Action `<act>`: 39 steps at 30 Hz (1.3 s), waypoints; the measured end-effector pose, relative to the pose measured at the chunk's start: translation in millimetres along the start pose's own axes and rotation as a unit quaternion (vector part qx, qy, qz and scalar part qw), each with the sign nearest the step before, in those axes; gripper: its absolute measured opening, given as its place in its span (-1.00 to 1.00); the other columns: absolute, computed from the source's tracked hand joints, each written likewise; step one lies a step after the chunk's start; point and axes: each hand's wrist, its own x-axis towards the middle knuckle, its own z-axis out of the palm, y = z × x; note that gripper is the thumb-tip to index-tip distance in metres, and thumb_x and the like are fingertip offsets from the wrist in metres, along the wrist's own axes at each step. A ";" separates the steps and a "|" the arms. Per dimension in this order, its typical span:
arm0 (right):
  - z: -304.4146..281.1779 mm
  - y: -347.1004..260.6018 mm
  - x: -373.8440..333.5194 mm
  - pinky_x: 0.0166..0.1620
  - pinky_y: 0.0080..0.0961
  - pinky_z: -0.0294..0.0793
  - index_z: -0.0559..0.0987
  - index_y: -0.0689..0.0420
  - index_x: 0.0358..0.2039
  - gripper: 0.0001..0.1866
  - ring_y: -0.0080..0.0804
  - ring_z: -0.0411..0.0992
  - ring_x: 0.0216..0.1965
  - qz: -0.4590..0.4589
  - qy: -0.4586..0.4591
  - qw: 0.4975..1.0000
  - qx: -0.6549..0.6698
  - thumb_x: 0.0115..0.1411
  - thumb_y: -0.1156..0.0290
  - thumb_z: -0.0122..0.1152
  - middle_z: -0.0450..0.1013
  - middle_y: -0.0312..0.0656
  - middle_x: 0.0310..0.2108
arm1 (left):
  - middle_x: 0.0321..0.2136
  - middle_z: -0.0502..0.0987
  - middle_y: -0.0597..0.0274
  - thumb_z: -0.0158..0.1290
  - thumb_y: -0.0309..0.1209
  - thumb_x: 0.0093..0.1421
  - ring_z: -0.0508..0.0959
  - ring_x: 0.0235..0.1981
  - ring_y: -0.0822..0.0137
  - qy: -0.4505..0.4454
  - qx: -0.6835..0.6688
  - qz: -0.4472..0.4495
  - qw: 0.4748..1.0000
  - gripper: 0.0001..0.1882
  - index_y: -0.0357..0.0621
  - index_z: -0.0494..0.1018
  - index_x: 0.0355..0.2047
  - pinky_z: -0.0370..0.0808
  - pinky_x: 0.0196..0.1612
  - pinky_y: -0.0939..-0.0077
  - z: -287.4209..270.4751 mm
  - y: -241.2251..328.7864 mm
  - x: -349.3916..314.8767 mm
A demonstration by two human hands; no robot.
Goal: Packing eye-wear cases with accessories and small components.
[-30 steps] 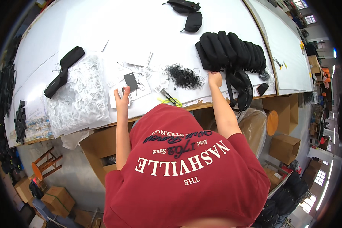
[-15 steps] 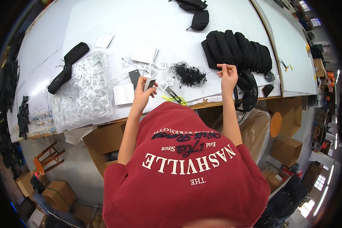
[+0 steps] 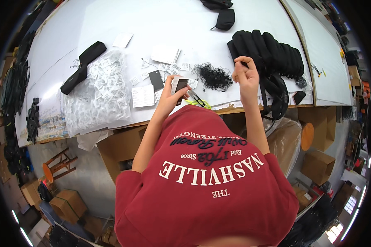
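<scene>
My left hand [image 3: 167, 98] is closed on a dark hang tag [image 3: 179, 86] with a white printed label against it, above the table's near edge. My right hand [image 3: 248, 77] is raised in front of a row of black pouches [image 3: 272, 53], its fingers curled together. Whatever they pinch, if anything, is too fine to see. Between the hands lies a tangled heap of black string loops [image 3: 213, 77]. Thread snips [image 3: 197, 99] with a yellow-green cord rest near the edge. Left of my left hand are a black card [image 3: 156, 80], a white printed sheet [image 3: 143, 97] and scattered small white labels [image 3: 144, 75].
A clear plastic bag of white labels [image 3: 99, 92] covers the left of the table, with a long black pouch [image 3: 90, 53] beside it. More black pouches [image 3: 225, 19] lie at the far side. Black straps [image 3: 275, 96] hang over the near edge at right, above cartons [image 3: 317, 166].
My left hand has tilted the tag, so its white label shows more. My right hand has risen slightly and curled its fingers further. The whole view has shifted a little.
</scene>
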 end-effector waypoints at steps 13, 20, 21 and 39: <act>52.8 -13.5 -22.6 -0.54 -0.78 0.08 0.34 0.18 -0.19 -0.84 -0.76 0.15 -0.63 0.043 -0.137 0.989 0.029 0.23 0.48 0.06 0.30 -0.39 -0.67 | -0.30 0.50 0.29 0.10 -0.57 0.10 0.46 -0.25 0.48 -0.053 0.045 0.133 0.989 -0.65 -0.20 0.39 -0.07 0.39 -0.16 0.63 40.8 42.5 -5.2; 47.0 -9.7 -22.1 -0.55 -0.78 0.05 0.34 0.16 -0.23 -0.87 -0.79 0.12 -0.63 0.050 -0.137 0.989 0.019 0.22 0.49 0.05 0.27 -0.42 -0.67 | -0.38 0.47 0.32 0.06 -0.59 0.12 0.46 -0.28 0.51 -0.063 0.045 0.097 0.992 -0.69 -0.20 0.39 -0.10 0.39 -0.19 0.64 34.5 41.4 -7.1; 42.2 -9.0 -19.1 -0.55 -0.78 0.03 0.34 0.17 -0.23 -0.86 -0.78 0.11 -0.63 0.045 -0.135 0.990 0.014 0.22 0.49 0.06 0.27 -0.42 -0.66 | -0.39 0.47 0.32 0.07 -0.57 0.12 0.45 -0.32 0.52 -0.043 0.041 0.101 0.993 -0.68 -0.21 0.39 -0.08 0.36 -0.24 0.67 32.9 41.1 -6.6; 38.6 -6.2 -23.2 -0.55 -0.79 0.01 0.35 0.16 -0.25 -0.89 -0.80 0.10 -0.63 0.091 -0.170 0.981 0.033 0.22 0.49 0.03 0.24 -0.44 -0.67 | -0.37 0.42 0.35 0.01 -0.53 0.18 0.41 -0.31 0.53 -0.080 0.040 0.072 0.993 -0.72 -0.13 0.36 -0.07 0.36 -0.20 0.65 32.1 34.3 -2.4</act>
